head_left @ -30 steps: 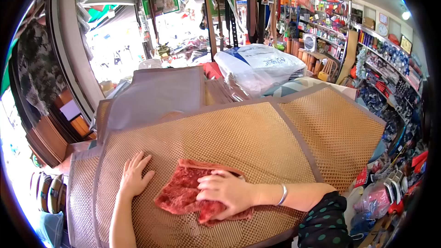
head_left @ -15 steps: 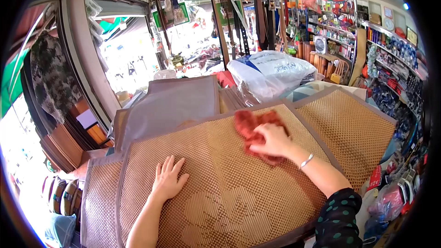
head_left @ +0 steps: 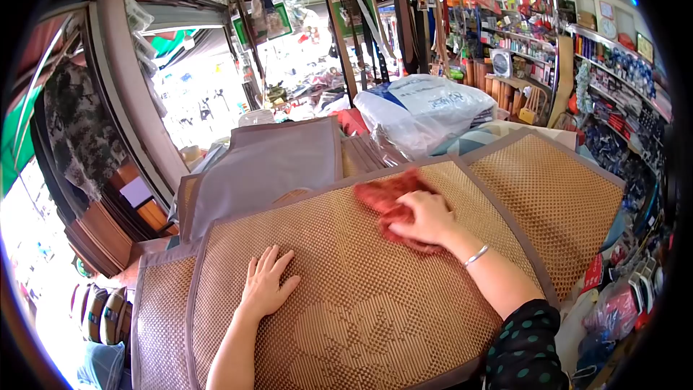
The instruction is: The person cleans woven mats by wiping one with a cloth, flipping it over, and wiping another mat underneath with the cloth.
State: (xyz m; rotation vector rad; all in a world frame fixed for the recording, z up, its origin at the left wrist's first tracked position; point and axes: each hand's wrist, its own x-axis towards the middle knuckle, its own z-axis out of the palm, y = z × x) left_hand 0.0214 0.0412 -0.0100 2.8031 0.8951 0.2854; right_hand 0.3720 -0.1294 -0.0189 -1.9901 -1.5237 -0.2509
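A tan woven mat [head_left: 325,245] with a dark border and a flower-like pattern lies in front of me. My left hand [head_left: 268,285] rests flat on its left part, fingers spread, holding nothing. On the upper right of the mat, my right hand [head_left: 426,220] is closed over a crumpled red cloth [head_left: 382,193] and presses it against the weave. Part of the cloth is hidden under the palm and fingers.
A grey-brown mat [head_left: 278,159] lies behind, beside a white plastic bag [head_left: 429,108]. Another woven panel [head_left: 545,202] extends right. Belts [head_left: 339,36] hang overhead. Stocked shelves [head_left: 621,87] stand at the right; cushions [head_left: 105,314] sit lower left.
My right hand and the red cloth have moved from the mat's lower middle to its upper right, uncovering the flower pattern. Lately they shifted only slightly. My left hand still lies flat.
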